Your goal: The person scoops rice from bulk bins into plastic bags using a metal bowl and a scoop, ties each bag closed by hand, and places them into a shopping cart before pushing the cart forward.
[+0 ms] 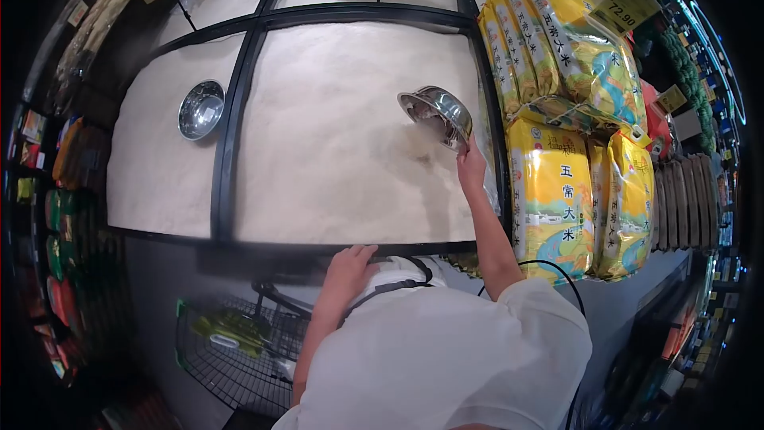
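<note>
So in the head view, the only one here, the right hand [471,161] has hold of a shiny metal bowl [447,108], fingers pinched on the edge nearest the person. The bowl hangs tipped on its side over the bin [334,248], toward the right edge and about halfway between front and back, with its mouth facing the white grain [334,127]. Can't really tell if the lower lip touches the grain or sits just above it, or how much is inside. The left hand [350,271] is down by the bin's front edge, fingers loosely bent and close together, nothing in them that I can see; can't tell if it's actually leaning on the frame. Handling-wise, I'd guess the bowl is thin and stiff, light on its own, way heavier when loaded, and a bit slippery since it's polished. No handle that I can spot, so I'd grab the rim, thumb one side and fingers the other, and support the bottom if it's full. Loose grain should pour easily off that smooth wall. A second bowl [201,111] sits in the next bin over, near its right edge, and yellow bags [555,191] are stacked past the right edge.
</note>
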